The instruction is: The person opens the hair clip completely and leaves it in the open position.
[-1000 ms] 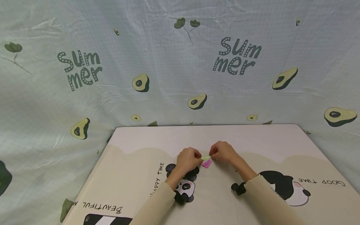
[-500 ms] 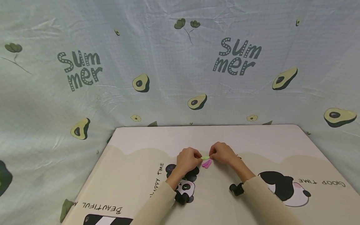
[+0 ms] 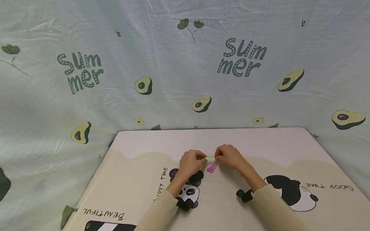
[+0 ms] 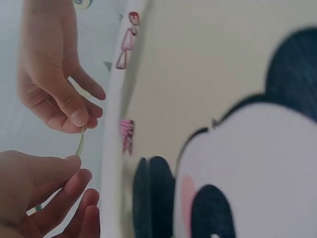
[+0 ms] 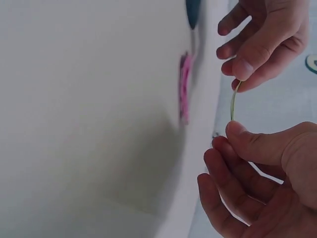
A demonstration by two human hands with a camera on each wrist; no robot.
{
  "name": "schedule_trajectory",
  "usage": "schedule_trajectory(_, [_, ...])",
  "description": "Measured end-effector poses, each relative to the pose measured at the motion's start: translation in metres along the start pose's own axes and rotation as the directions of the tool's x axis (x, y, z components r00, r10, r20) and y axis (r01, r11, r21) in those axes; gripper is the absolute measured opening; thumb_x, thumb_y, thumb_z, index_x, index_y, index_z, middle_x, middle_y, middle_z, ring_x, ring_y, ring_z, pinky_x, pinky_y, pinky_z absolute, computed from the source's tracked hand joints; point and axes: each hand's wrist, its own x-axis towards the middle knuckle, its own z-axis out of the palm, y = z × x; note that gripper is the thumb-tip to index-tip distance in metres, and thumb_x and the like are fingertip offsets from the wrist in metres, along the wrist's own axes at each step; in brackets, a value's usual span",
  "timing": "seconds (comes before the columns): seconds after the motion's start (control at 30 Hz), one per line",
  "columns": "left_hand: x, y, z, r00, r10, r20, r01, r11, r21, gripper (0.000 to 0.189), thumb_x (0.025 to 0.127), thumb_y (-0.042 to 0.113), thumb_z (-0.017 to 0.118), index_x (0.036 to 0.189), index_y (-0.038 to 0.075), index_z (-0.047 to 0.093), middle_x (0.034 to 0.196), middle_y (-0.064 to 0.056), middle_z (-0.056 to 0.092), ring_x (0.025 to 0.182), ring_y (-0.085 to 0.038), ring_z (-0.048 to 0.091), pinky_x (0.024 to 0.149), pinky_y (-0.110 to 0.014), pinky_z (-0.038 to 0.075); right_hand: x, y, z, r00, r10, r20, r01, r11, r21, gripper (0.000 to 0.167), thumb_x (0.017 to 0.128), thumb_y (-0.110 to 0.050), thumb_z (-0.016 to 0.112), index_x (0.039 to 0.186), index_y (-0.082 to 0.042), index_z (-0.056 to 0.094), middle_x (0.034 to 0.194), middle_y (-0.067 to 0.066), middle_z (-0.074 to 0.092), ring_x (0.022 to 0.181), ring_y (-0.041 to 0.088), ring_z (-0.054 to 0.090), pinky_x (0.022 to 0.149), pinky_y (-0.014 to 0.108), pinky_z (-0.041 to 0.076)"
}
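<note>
A cream, panda-printed tabletop (image 3: pixel 130 179) spreads beneath the left hand (image 3: pixel 191 162) and right hand (image 3: pixel 229 156), both pinching with fingertips. On it, just below the hands, lies a bright-pink, elongated bundle (image 3: pixel 212 168), material unclear. A thin, pale-green, flexible-looking strip (image 3: pixel 210 159) spans between the hands, an end in each; uneven pulling could probably slip it free.
</note>
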Motion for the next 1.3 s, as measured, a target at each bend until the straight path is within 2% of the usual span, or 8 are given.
schedule_trajectory(0.13, [-0.006,0.006,-0.008,0.999,0.028,-0.030,-0.030,0.998,-0.052,0.011,0.091,0.019,0.078,0.099,0.013,0.082,0.091,-0.002,0.080,0.083,-0.017,0.072,0.068,-0.030,0.054,-0.010,-0.007,-0.007,0.999,-0.002,-0.045,0.004,0.999,0.043,0.006,0.093,-0.006,0.072,0.087,-0.006,0.073,0.082,0.004,0.070,0.077,0.017,0.057,0.072,0.034,0.051])
schedule_trajectory(0.33, [-0.020,0.016,-0.024,0.994,0.079,-0.071,-0.087,0.989,-0.120,0.012,0.093,0.018,0.076,0.102,0.012,0.082,0.093,-0.002,0.081,0.088,-0.019,0.075,0.073,-0.033,0.058,-0.029,-0.021,-0.015,0.991,0.002,-0.133,0.020,0.986,0.163,0.005,0.095,-0.009,0.072,0.092,-0.005,0.073,0.088,0.004,0.074,0.087,0.020,0.068,0.074,0.034,0.056])
schedule_trajectory(0.53, [-0.035,0.023,-0.040,0.991,0.091,-0.099,-0.113,0.964,-0.241,0.014,0.095,0.016,0.074,0.105,0.010,0.081,0.096,-0.002,0.080,0.091,-0.017,0.075,0.081,-0.028,0.062,-0.044,-0.036,-0.021,0.983,0.028,-0.180,0.023,0.961,0.276,0.006,0.096,-0.011,0.071,0.098,-0.006,0.073,0.091,0.005,0.074,0.084,0.017,0.069,0.075,0.033,0.060])
schedule_trajectory(0.7, [-0.043,0.029,-0.049,0.991,0.095,-0.098,-0.121,0.941,-0.315,0.016,0.095,0.016,0.074,0.108,0.009,0.080,0.098,-0.003,0.080,0.093,-0.017,0.073,0.082,-0.024,0.061,-0.056,-0.048,-0.026,0.975,0.037,-0.221,0.032,0.954,0.297,0.004,0.096,-0.009,0.071,0.099,-0.007,0.073,0.091,0.004,0.074,0.082,0.015,0.068,0.078,0.032,0.061])
schedule_trajectory(0.87, [-0.047,0.032,-0.053,0.986,0.117,-0.116,-0.151,0.928,-0.342,0.017,0.095,0.016,0.074,0.108,0.007,0.080,0.099,-0.004,0.080,0.092,-0.018,0.073,0.082,-0.024,0.061,-0.065,-0.059,-0.028,0.955,0.010,-0.296,0.069,0.964,0.258,0.004,0.095,-0.006,0.072,0.098,-0.007,0.073,0.091,0.003,0.074,0.084,0.015,0.068,0.082,0.036,0.063])
schedule_trajectory(1.0, [-0.050,0.036,-0.055,0.982,0.126,-0.137,-0.168,0.919,-0.358,0.017,0.095,0.016,0.075,0.108,0.008,0.080,0.100,-0.004,0.080,0.092,-0.018,0.074,0.080,-0.020,0.060,-0.069,-0.061,-0.026,0.920,-0.068,-0.386,0.138,0.978,0.155,0.006,0.092,-0.004,0.075,0.096,-0.008,0.073,0.088,0.002,0.074,0.083,0.014,0.067,0.080,0.039,0.064])
schedule_trajectory(1.13, [-0.052,0.039,-0.056,0.979,0.124,-0.165,-0.176,0.918,-0.355,0.017,0.094,0.018,0.076,0.107,0.009,0.081,0.100,-0.003,0.081,0.091,-0.018,0.074,0.079,-0.020,0.059,-0.071,-0.061,-0.024,0.884,-0.133,-0.449,0.184,0.980,0.073,0.008,0.091,-0.004,0.076,0.097,-0.007,0.072,0.087,0.001,0.073,0.081,0.012,0.067,0.078,0.037,0.063])
schedule_trajectory(1.3, [-0.054,0.038,-0.055,0.976,0.120,-0.183,-0.181,0.913,-0.366,0.015,0.094,0.021,0.077,0.104,0.011,0.082,0.100,-0.002,0.081,0.090,-0.017,0.073,0.078,-0.021,0.058,-0.073,-0.061,-0.023,0.862,-0.162,-0.481,0.208,0.977,0.043,0.010,0.090,-0.005,0.078,0.097,-0.008,0.072,0.087,0.001,0.073,0.081,0.012,0.067,0.076,0.037,0.063])
